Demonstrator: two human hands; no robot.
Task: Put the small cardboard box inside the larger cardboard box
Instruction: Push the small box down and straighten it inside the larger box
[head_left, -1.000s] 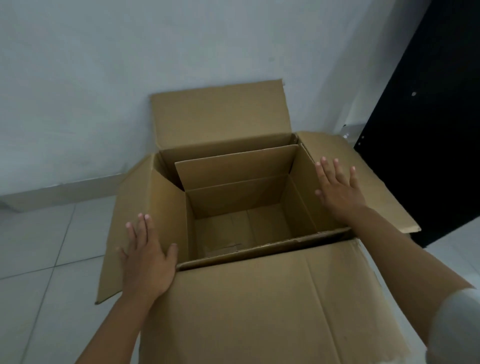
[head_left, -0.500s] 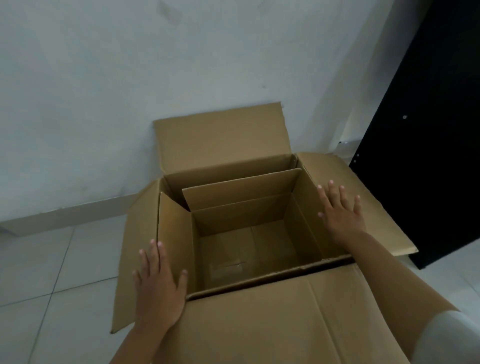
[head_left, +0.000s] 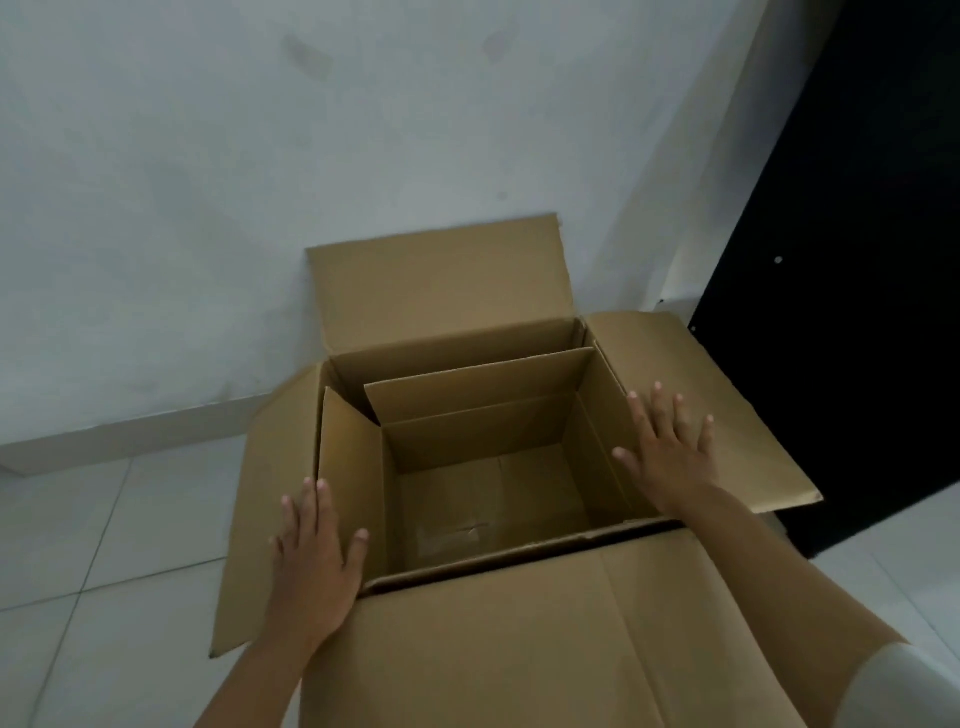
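The larger cardboard box (head_left: 441, 280) stands on the tiled floor against the wall, all its flaps spread outward. Inside it sits the small cardboard box (head_left: 467, 395), open at the top, its flaps upright along the big box's walls and its bottom bare. My left hand (head_left: 311, 561) lies flat, fingers apart, on the left edge where the left flaps meet. My right hand (head_left: 670, 452) lies flat with fingers spread on the right flap at the box's right edge. Neither hand holds anything.
A grey wall with a low skirting (head_left: 130, 436) runs behind the box. A black door or panel (head_left: 857, 260) stands at the right, close to the right flap. White floor tiles (head_left: 104, 545) lie to the left.
The view has tilted upward, so the boxes and hands sit lower in frame. Both hands stay flat on the box's side edges; the boxes have not shifted.
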